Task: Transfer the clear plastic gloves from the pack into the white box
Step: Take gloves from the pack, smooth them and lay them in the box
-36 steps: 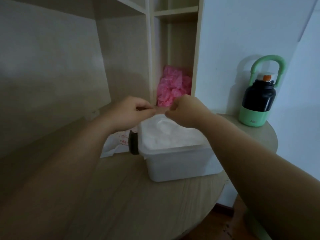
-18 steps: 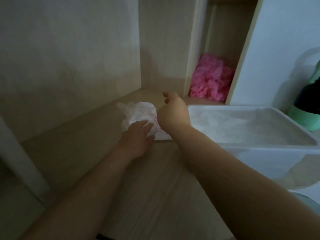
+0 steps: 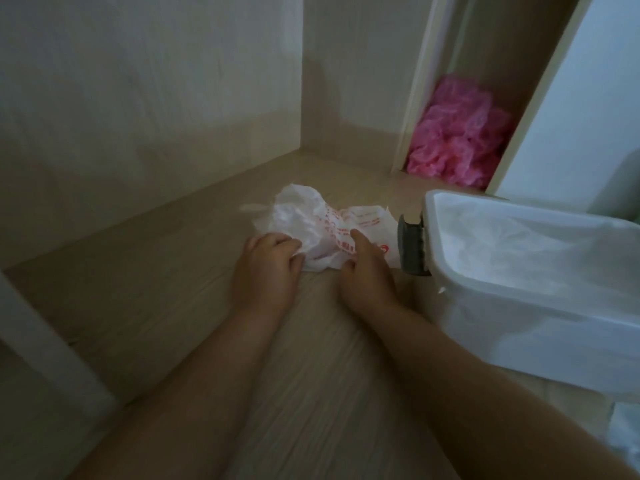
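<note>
Head view: left hand [image 3: 268, 268] and right hand [image 3: 367, 275] hold pack [image 3: 332, 230].

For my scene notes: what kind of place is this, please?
Probably a home, at a wooden desk with built-in compartments: a white box, a printed glove pack on the desktop, a pink plastic bundle in a niche.

A pale wooden desktop [image 3: 173, 306] carries the crumpled pack [image 3: 332, 230] and white box [image 3: 519, 323].

Down onto the pack [image 3: 341, 227]: right hand [image 3: 367, 276], now pinching its near edge; left hand [image 3: 269, 264], now curled, gripping it.
</note>
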`<action>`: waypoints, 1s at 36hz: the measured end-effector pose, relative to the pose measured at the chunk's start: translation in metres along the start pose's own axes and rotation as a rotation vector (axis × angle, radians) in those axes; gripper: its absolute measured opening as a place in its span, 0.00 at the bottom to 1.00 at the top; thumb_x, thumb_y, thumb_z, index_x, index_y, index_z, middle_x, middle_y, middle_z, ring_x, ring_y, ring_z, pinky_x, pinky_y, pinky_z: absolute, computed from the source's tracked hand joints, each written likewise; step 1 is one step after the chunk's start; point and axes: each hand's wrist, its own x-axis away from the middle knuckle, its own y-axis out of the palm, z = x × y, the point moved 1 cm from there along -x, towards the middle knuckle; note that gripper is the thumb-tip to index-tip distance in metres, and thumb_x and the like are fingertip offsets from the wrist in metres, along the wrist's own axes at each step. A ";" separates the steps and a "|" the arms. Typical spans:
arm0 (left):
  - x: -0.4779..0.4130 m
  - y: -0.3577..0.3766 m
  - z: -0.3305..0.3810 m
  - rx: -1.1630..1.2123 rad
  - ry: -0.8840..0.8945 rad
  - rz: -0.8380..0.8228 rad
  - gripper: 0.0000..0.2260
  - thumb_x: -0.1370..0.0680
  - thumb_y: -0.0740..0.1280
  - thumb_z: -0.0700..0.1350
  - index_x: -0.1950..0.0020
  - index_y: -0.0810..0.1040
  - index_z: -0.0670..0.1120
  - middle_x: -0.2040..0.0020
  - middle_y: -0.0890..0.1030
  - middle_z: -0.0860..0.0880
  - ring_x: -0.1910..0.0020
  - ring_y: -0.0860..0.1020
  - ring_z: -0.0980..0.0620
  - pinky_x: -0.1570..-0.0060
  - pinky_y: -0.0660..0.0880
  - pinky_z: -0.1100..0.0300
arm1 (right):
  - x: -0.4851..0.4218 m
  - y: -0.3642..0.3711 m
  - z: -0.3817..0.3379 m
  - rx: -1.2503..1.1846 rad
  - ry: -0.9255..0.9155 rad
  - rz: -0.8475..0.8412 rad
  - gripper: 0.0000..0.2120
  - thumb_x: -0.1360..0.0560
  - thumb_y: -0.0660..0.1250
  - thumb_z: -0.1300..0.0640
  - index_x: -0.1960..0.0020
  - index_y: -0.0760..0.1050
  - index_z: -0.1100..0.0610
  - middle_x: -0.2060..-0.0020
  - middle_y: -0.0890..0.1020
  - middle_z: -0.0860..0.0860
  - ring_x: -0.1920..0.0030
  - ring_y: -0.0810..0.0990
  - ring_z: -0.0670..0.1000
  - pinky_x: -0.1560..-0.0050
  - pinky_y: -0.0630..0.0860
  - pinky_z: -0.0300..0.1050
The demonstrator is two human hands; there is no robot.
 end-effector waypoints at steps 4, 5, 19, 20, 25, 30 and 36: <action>0.001 0.001 -0.002 0.078 0.013 0.032 0.06 0.25 0.69 0.39 0.50 0.84 0.42 0.52 0.83 0.44 0.53 0.79 0.43 0.56 0.70 0.58 | 0.000 0.004 0.009 -0.040 0.011 0.007 0.26 0.21 0.55 0.62 0.25 0.57 0.51 0.27 0.64 0.52 0.28 0.63 0.51 0.32 0.61 0.42; 0.001 0.000 -0.002 0.093 0.016 0.045 0.06 0.25 0.69 0.38 0.52 0.84 0.41 0.53 0.83 0.44 0.55 0.79 0.43 0.57 0.70 0.59 | 0.002 0.002 0.009 -0.068 0.034 0.017 0.25 0.21 0.56 0.61 0.25 0.57 0.50 0.27 0.64 0.52 0.29 0.64 0.52 0.33 0.63 0.43; -0.002 -0.007 -0.001 0.367 -0.170 0.151 0.05 0.27 0.72 0.41 0.52 0.85 0.46 0.47 0.76 0.55 0.42 0.74 0.50 0.44 0.68 0.65 | 0.002 -0.005 0.019 -0.214 0.008 0.085 0.21 0.21 0.58 0.55 0.29 0.63 0.46 0.34 0.71 0.48 0.37 0.71 0.47 0.35 0.68 0.44; -0.003 -0.006 -0.001 0.360 -0.174 0.149 0.05 0.27 0.72 0.40 0.52 0.85 0.45 0.47 0.77 0.53 0.43 0.75 0.51 0.45 0.68 0.67 | 0.000 -0.002 0.019 -0.185 -0.032 0.042 0.22 0.21 0.58 0.56 0.28 0.62 0.47 0.31 0.69 0.49 0.34 0.69 0.48 0.34 0.64 0.41; -0.002 -0.007 0.002 0.395 -0.087 0.140 0.04 0.27 0.69 0.37 0.54 0.83 0.42 0.52 0.79 0.51 0.53 0.74 0.60 0.53 0.66 0.79 | -0.002 0.009 0.017 0.001 -0.249 -0.090 0.31 0.24 0.64 0.53 0.24 0.55 0.49 0.27 0.63 0.47 0.28 0.62 0.47 0.36 0.59 0.39; 0.001 -0.005 0.003 0.541 -0.073 0.105 0.06 0.27 0.65 0.45 0.53 0.80 0.48 0.53 0.81 0.51 0.53 0.79 0.54 0.50 0.75 0.63 | -0.007 0.013 0.025 -0.107 -0.245 -0.035 0.28 0.25 0.66 0.48 0.28 0.62 0.49 0.31 0.69 0.49 0.32 0.68 0.48 0.32 0.67 0.48; 0.000 -0.005 0.006 0.491 -0.071 0.159 0.03 0.27 0.66 0.45 0.55 0.78 0.52 0.47 0.73 0.51 0.44 0.72 0.56 0.42 0.65 0.70 | -0.006 0.012 0.025 0.013 -0.318 -0.020 0.15 0.24 0.64 0.50 0.40 0.75 0.55 0.44 0.77 0.50 0.43 0.74 0.49 0.46 0.71 0.43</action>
